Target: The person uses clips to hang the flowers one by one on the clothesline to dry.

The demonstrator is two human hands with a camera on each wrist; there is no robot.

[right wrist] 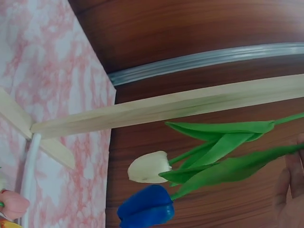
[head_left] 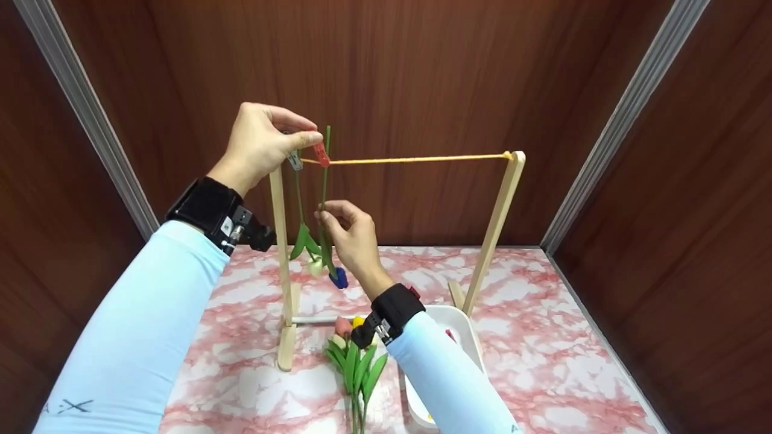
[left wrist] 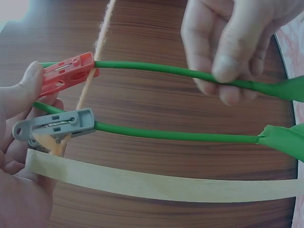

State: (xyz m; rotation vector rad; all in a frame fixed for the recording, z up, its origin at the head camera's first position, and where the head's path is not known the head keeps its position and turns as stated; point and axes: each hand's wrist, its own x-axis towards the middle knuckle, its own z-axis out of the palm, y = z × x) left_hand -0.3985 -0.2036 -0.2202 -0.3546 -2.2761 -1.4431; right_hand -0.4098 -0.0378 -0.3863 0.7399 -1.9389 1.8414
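At the left end of a yellow string (head_left: 416, 160), my left hand (head_left: 259, 141) pinches a red clothespin (head_left: 321, 150) between thumb and fingers. That clothespin sits over the string and the green stem of a blue tulip (head_left: 339, 278), which hangs head down. Lower on the same stem, my right hand (head_left: 353, 238) pinches it between thumb and fingertips. Just left, a grey clothespin (left wrist: 71, 122) holds a white tulip (right wrist: 149, 167) upside down on the string. In the left wrist view, both stems run side by side past the wooden post (left wrist: 142, 183).
The string spans two wooden posts, the right one (head_left: 497, 223) standing near a white tray (head_left: 449, 313) partly hidden by my right forearm. Several tulips (head_left: 359, 361), pink and yellow among them, lie on the marbled table (head_left: 543, 355). Brown wooden panels (head_left: 410, 78) enclose the space.
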